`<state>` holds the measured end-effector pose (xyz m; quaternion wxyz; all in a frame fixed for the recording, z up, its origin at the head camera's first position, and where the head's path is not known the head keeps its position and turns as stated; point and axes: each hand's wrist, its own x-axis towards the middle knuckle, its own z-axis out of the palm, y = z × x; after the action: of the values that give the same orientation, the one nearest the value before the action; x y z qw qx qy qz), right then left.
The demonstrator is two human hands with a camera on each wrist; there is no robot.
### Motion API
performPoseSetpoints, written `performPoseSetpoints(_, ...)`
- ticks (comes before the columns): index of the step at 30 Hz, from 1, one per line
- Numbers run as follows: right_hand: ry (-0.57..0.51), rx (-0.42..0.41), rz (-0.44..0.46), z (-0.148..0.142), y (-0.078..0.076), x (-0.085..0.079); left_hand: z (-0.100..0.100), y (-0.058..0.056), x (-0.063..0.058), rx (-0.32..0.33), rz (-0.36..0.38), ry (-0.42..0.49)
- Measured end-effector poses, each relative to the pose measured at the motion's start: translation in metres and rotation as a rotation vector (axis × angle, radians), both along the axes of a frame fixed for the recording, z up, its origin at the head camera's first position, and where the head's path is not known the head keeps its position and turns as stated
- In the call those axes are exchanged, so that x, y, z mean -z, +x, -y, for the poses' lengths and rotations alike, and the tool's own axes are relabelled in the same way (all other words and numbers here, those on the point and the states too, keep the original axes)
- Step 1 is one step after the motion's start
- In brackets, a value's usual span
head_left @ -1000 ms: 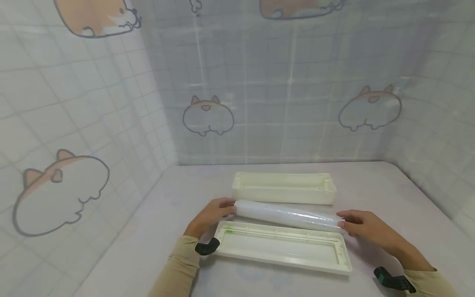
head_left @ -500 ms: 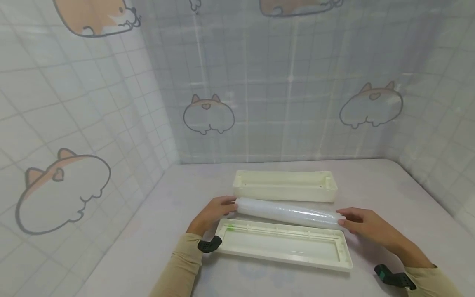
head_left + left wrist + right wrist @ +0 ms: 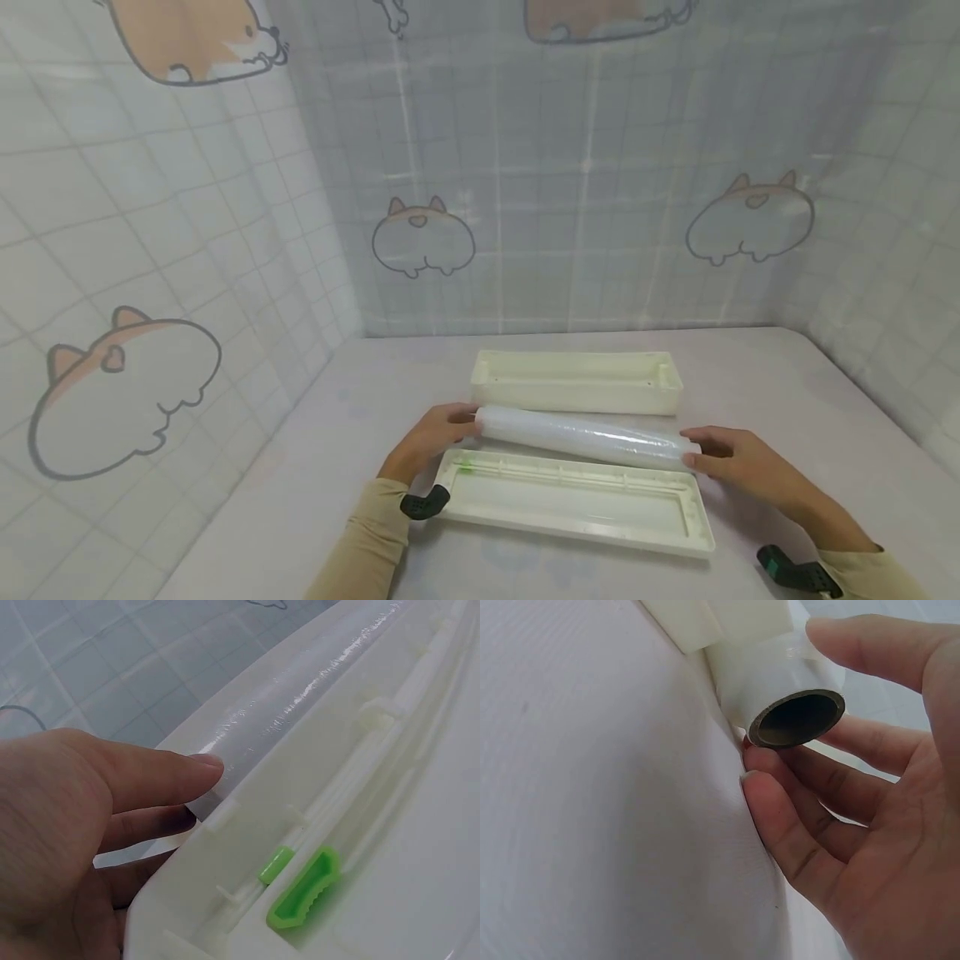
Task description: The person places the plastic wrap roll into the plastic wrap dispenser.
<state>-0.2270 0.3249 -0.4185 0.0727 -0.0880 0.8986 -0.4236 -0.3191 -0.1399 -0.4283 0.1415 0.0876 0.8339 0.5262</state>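
A roll of cling film [image 3: 585, 437] lies between a long lid [image 3: 573, 500] and an open box [image 3: 573, 396], both off-white plastic. At its left end, my left hand [image 3: 433, 435] grips the roll with thumb and fingers. My right hand [image 3: 742, 458] holds the other end, thumb on the film and fingers beneath. The right wrist view shows the hollow cardboard core [image 3: 799, 720] facing out of that end. A green slider [image 3: 306, 892] sits on the lid's inner rail, in the left wrist view. Parts of the left fingers are hidden behind the lid.
The pale table [image 3: 375, 375] carries all of these. The lid lies inside-up nearest the person, the box at the back. Walls of grid-patterned sheet [image 3: 540, 292] with cartoon dogs close off the left, back and right sides.
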Motion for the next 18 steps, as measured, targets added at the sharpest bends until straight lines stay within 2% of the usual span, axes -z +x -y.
performPoseSetpoints(1,-0.002,-0.001,-0.006,0.0001,-0.0004,0.0010,0.0014,-0.0025,0.0038,0.004,0.000,0.002)
performPoseSetpoints(8,0.006,0.005,-0.030,0.0031,-0.0024,-0.0005,0.0013,-0.0028,0.0057,-0.021,-0.001,-0.020)
performPoseSetpoints(18,-0.083,0.030,-0.003,0.0052,-0.0025,0.0048,0.0008,-0.0051,0.0061,-0.045,0.006,0.005)
